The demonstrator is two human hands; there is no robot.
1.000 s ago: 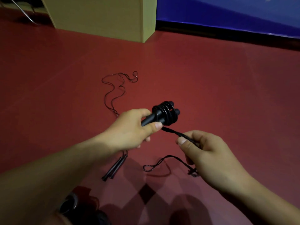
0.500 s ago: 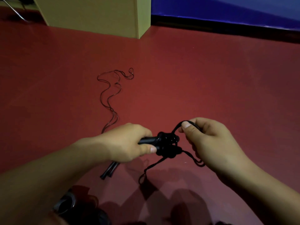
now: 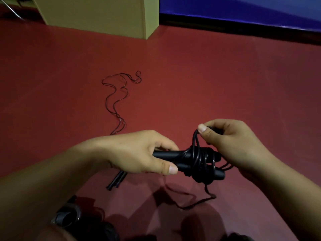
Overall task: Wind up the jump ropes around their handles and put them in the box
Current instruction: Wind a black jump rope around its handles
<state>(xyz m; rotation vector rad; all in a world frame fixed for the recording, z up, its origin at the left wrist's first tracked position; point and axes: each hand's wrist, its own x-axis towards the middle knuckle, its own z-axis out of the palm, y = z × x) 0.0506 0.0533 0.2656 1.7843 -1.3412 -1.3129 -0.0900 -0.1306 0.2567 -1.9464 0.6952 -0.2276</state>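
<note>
A second ago the right hand [image 3: 231, 143] pinched the black rope [image 3: 195, 140] low, beside the wound handles [image 3: 194, 160]. It has since lifted the rope into a loop above them, thumb on top. The left hand [image 3: 139, 153] has turned the handles from pointing up and away to lying level, and the loose tail [image 3: 196, 203] on the floor has shortened.

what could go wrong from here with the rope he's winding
1. The right hand pinches only a thin loop of cord above the handles; if it slips, the coils may loosen.
2. The loose tail trails on the floor below and could snag or knot.
3. The left hand grips the handles' far end, so the wraps near the free tips might slide off.
</note>
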